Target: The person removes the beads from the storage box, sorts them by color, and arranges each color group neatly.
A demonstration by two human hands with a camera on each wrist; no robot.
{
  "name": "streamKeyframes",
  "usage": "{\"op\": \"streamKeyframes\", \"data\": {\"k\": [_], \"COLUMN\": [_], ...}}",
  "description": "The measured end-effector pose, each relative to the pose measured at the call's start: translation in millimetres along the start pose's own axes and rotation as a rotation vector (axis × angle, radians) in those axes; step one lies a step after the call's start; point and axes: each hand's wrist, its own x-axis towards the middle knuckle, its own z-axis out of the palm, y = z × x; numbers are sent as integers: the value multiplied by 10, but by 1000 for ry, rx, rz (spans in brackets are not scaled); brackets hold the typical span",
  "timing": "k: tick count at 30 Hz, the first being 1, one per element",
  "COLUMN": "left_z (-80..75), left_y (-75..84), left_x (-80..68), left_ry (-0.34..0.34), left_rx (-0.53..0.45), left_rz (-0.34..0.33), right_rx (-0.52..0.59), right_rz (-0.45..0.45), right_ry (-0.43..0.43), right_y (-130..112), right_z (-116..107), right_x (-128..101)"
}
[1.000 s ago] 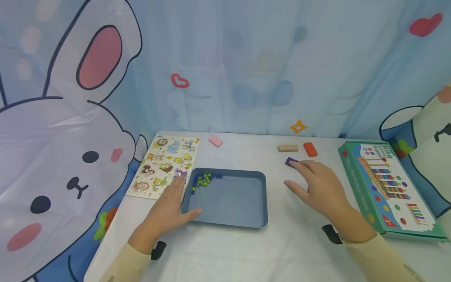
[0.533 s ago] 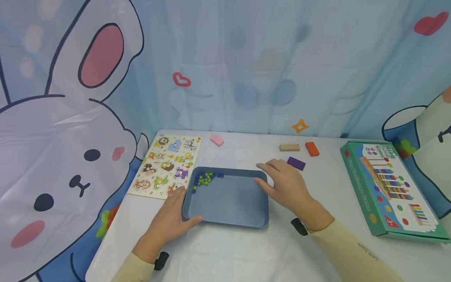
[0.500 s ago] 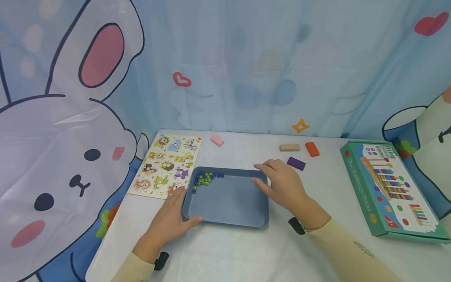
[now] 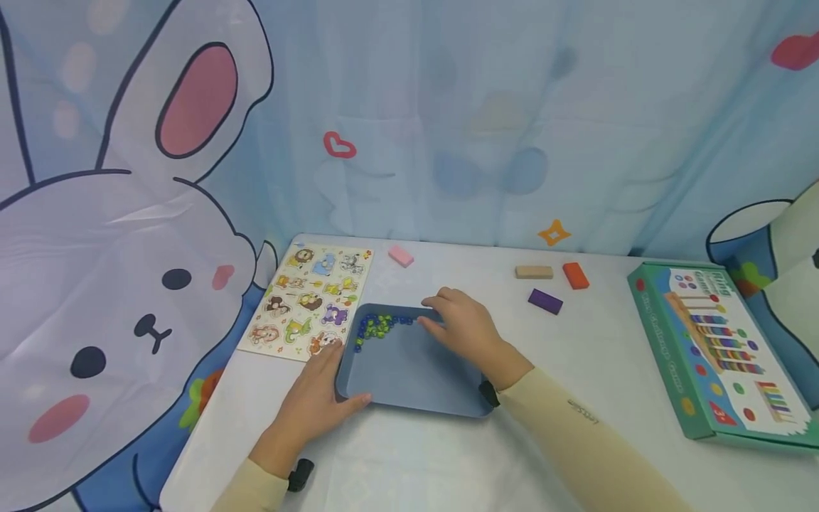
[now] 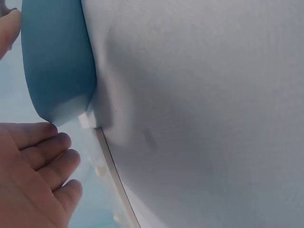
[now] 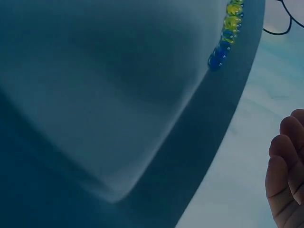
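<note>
A blue tray [image 4: 416, 407] lies on the white table, with several blue and green beads [image 4: 379, 326] heaped in its far left corner. My left hand [image 4: 320, 395] rests flat against the tray's near left corner, thumb along the front rim. In the left wrist view, the left hand [image 5: 33, 171] lies with relaxed fingers beside the tray [image 5: 57, 61]. My right hand [image 4: 463, 331] hovers over the tray's far side, its straight fingers pointing at the beads and holding nothing. The right wrist view shows the tray floor [image 6: 118, 95], the beads [image 6: 227, 33] and the right hand's fingers [image 6: 287, 171].
An animal puzzle board [image 4: 311, 299] lies left of the tray. A pink block [image 4: 401, 256], tan block [image 4: 534, 272], orange block [image 4: 576, 275] and purple block [image 4: 545, 301] sit farther back. A green toy box [image 4: 716, 348] lies at the right. A curtain hangs behind.
My right hand left the purple block and moved left across the table to the tray's far side, near the beads. The left hand stayed at the tray's corner.
</note>
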Motion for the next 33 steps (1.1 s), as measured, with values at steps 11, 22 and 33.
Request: {"op": "streamKeyframes", "data": {"k": [11,22,33], "left_z": [18,65,65], "left_y": [-12,-19,-25], "left_x": [-5,-19,-19], "left_ry": [31,38,47], "left_rx": [0,-6,6], "left_rz": [39,35,35], "right_rx": [47,61,3], "right_rz": [100,147,114], "right_ry": [-129,-194,-163], "right_y": [-96,-101,-132], "right_z": [328,562,674], "right_x": [222,295,311]}}
